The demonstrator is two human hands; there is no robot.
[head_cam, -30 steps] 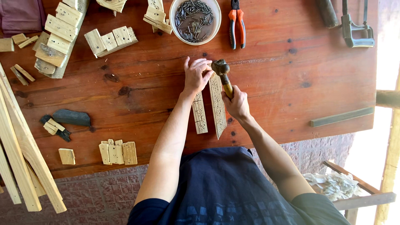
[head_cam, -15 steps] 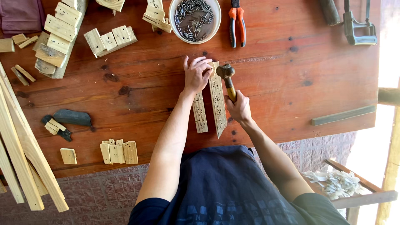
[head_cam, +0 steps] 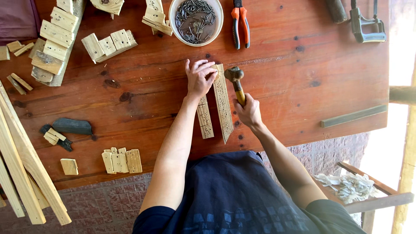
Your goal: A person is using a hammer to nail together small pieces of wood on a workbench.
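Here our left hand (head_cam: 200,79) pinned the stiff, light, nail-studded pale wooden strip (head_cam: 222,104) at its far end; beside it, our right hand (head_cam: 248,112) gripped the wooden-handled hammer (head_cam: 236,82) low on the handle.

The tabletop (head_cam: 281,86) is reddish-brown wood with dark knots and streaked grain. At its centre, two pale tan strips (head_cam: 222,102) are speckled with rows of small dark holes. The hammer (head_cam: 236,82) has a dull grey-brown head and a yellowish handle. At twelve o'clock, a white bowl (head_cam: 196,19) holds dark grey nails; just beside it lie pliers (head_cam: 239,24) with orange-red grips. Pale yellow blocks (head_cam: 108,43) lie at ten o'clock.
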